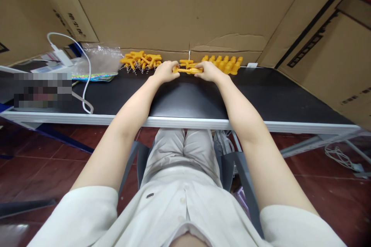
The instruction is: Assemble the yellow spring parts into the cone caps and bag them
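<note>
Between my two hands, a little above the table, is a yellow plastic corkscrew part [187, 70] with a ribbed middle, lying crosswise. My left hand [166, 71] is closed on its left end. The right end is pinched by the fingers of my right hand [211, 71]. Just behind it is another yellow piece [186, 62], partly covered. Left of my left hand lies a heap of yellow corkscrew handles [141, 59] with metal spirals sticking out. Beyond my right hand stand several yellow plastic pieces [230, 63] in close rows.
The black table [275, 100] has a metal front edge [188, 122]. Clear plastic bags [100, 60], a white cable [88, 85] and a white adapter [64, 57] lie at left. Cardboard walls [162, 7] enclose the back and sides. A small white object [252, 65] sits at the back right.
</note>
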